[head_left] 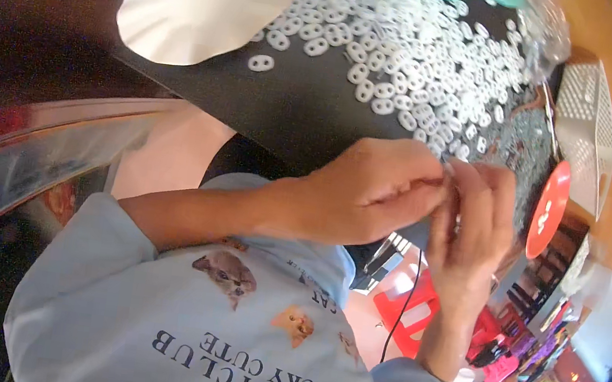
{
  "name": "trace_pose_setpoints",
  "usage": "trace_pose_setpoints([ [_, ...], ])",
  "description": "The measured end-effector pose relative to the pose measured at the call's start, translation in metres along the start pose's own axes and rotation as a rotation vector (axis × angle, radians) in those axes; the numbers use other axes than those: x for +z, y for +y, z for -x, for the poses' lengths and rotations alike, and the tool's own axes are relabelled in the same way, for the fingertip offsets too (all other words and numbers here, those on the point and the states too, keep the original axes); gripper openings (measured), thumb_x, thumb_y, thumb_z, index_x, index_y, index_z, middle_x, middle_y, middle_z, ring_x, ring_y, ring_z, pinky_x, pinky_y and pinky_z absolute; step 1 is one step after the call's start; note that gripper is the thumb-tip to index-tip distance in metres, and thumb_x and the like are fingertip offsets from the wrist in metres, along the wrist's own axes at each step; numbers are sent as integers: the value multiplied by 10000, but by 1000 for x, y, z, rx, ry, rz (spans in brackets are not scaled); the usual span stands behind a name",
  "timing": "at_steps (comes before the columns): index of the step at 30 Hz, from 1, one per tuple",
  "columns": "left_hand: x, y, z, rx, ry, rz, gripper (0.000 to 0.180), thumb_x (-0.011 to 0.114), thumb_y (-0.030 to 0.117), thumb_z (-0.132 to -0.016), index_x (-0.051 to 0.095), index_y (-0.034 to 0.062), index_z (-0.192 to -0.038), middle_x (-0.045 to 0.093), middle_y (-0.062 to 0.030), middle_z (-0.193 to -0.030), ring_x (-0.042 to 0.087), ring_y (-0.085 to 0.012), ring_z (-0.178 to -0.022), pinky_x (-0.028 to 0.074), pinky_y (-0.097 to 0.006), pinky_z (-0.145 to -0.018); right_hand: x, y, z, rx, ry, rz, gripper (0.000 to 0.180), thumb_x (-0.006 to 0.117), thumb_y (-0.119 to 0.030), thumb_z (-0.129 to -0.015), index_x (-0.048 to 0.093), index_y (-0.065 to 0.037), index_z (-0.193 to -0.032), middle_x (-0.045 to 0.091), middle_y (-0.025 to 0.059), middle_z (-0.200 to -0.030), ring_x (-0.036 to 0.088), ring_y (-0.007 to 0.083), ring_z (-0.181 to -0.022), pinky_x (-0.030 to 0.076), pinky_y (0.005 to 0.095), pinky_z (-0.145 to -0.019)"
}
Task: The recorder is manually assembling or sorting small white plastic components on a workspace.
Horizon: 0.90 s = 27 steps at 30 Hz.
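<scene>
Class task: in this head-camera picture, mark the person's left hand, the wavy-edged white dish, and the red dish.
Left hand (371, 192): head view, on the back of the hand.
Wavy-edged white dish (202, 7): head view, on its broad bare face.
Red dish (554, 191): head view, on its bare red surface.

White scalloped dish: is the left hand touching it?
Apart. The head view shows the white scalloped dish well clear of the left hand, with flat black surface visible between them.

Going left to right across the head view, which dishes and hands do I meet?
White wavy-rimmed dish → person's left hand → person's right hand → round orange-red dish.
</scene>
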<state>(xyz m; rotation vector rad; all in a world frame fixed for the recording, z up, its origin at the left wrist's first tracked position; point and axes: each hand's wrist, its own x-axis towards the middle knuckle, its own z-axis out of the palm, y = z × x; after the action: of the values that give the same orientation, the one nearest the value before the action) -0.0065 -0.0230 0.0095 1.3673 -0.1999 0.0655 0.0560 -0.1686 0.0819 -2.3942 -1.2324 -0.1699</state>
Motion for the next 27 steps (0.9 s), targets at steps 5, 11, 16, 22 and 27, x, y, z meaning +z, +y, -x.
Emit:
trace_pose_setpoints([
  [5,13,6,6,-118,82,152,93,541,78,-923,570,-9,-939,548,-42,-781,498,-74,-675,409,-248,-578,8,-3,26,-66,54,33,376,638,-24,-729,622,5,-1104,573,119,-906,605,263,-686,498,349,-554],
  [11,4,11,11,-65,-92,-165,60,552,46,-873,561,-3,-839,522,-50,-682,484,-110,-567,387,-280,-505,-4,4,41,43,32,-270,185,632,1,-785,600,16,-967,538,117,-805,571,270,-652,460,361,-549],
  [16,13,8,9,110,-242,-347,39,556,35,-804,558,-2,-819,492,-95,-669,504,-226,-539,387,-325,-494,-5,11,60,111,-132,-414,90,621,22,-810,547,20,-862,505,139,-736,516,297,-596,405,393,-528],
  [22,17,13,3,28,-264,-366,39,567,32,-805,562,-5,-818,499,-102,-679,513,-247,-556,392,-326,-502,-11,15,67,114,-159,-461,66,607,24,-812,554,34,-850,531,150,-763,544,309,-639,420,387,-552],
  [27,11,1,-3,45,-262,-277,82,537,50,-842,557,-8,-788,526,-94,-679,517,-209,-550,388,-310,-496,-36,59,58,143,-61,-340,90,555,-21,-874,576,31,-944,568,125,-825,583,223,-771,461,315,-705],
])
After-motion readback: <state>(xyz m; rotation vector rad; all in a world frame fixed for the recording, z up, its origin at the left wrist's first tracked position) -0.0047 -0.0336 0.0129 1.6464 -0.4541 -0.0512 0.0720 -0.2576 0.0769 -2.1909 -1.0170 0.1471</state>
